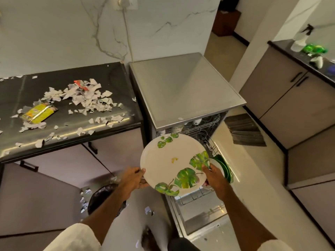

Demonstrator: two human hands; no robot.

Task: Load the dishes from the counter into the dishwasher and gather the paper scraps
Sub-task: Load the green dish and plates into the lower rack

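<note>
Our fingers (pixel 141 171) grip a plate (pixel 168 160) from both sides. The left hand (pixel 133 178) pinches its left rim, thumb on top and the other fingers curled underneath. The right hand (pixel 214 178) clasps the right rim, fingertips lying on one of the printed green leaves.

The plate is white with green leaf prints round its edge and a small yellow smear near the middle. We hold it in the air, slightly tilted, over the near left part of the pulled-out lower rack (pixel 197 193) of the dishwasher (pixel 181 87), whose door (pixel 204 223) is folded down. Green-rimmed plates (pixel 224 168) already stand on edge in that rack, just beyond our right hand.

To the left, the dark table (pixel 116 73) carries a heap of torn paper scraps (pixel 87 98), with loose bits strewn toward its front edge and a yellow packet (pixel 39 113) lying among them. Below the table stands a bin (pixel 103 198) with a dark liner, and a few more scraps lie on the floor (pixel 148 211) beside it. On the far right, another table holds a spray bottle (pixel 301 38).
</note>
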